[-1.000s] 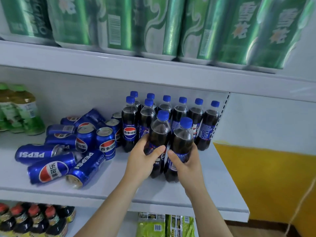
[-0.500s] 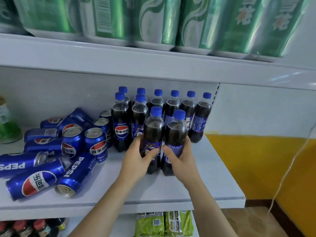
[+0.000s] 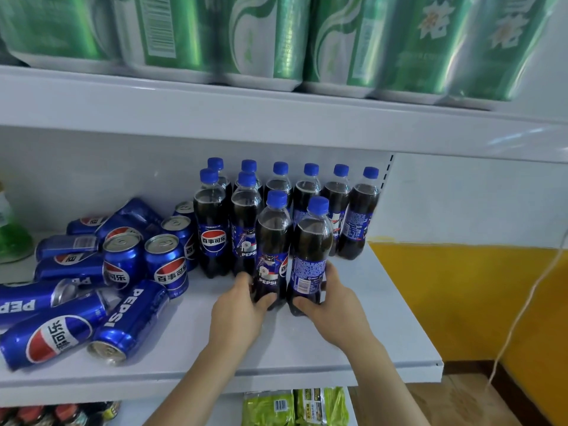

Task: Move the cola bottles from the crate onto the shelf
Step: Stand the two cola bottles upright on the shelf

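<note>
Setting two cola bottles upright on the shelf, the left hand grips one bottle, the right hand another; next, release and fetch more.

My fingers hide behind the cola bottles; above them, blurred green packs run off the top edge.
</note>
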Demonstrator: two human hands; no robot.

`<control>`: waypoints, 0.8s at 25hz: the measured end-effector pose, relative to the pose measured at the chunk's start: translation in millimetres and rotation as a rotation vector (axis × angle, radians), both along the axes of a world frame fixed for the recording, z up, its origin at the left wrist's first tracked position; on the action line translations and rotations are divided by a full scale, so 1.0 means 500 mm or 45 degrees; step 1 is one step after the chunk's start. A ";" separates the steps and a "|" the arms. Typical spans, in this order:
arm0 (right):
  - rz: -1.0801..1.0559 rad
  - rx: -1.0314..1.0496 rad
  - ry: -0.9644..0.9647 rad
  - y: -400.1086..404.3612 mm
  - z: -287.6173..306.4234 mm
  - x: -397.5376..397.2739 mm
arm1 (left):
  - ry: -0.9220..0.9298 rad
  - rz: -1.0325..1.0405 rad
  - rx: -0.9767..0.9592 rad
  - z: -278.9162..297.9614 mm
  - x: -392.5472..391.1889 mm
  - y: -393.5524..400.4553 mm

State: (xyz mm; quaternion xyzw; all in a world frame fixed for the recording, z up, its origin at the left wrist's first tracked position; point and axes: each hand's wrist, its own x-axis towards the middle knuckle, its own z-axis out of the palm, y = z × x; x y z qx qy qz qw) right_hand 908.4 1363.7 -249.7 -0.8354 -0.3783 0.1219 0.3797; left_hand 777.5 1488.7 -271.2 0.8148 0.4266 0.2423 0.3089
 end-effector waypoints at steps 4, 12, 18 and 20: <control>-0.149 0.055 0.059 0.026 -0.014 0.010 | -0.078 0.028 -0.038 -0.009 0.035 0.000; -0.249 0.167 -0.022 0.071 -0.048 0.044 | -0.216 0.040 -0.313 -0.015 0.071 0.015; -0.280 0.222 -0.038 0.101 -0.064 0.068 | -0.228 0.043 -0.440 -0.032 0.094 0.030; -0.277 0.215 -0.047 0.111 -0.065 0.074 | -0.239 0.022 -0.474 -0.030 0.100 0.026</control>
